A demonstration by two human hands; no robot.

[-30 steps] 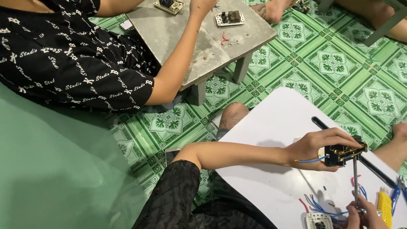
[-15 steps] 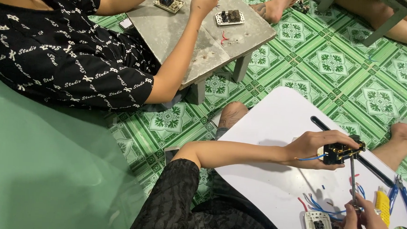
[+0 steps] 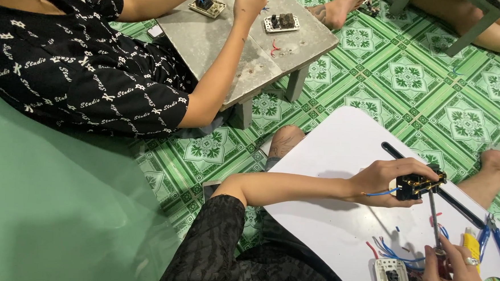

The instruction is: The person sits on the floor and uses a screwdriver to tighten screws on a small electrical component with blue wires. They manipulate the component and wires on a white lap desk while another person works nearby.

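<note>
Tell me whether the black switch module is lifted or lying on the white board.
Lifted: the left hand holds the black switch module above the white board.

The floor of glossy square tiles point(image 3: 430, 81) is showing a green and white floral pattern. The flat rounded board point(image 3: 340, 156) is showing plain white. The small boxy switch module point(image 3: 416, 186) is showing black with brass-coloured terminals, and a thin blue wire point(image 3: 383, 193) is trailing from it. The slim screwdriver point(image 3: 434, 216) is showing a grey metal shaft. The pliers point(image 3: 498, 242) are showing blue handles. The co-worker's short-sleeved shirt point(image 3: 77, 69) is showing black with white lettering. The low square table point(image 3: 249, 38) is showing plain grey.
</note>
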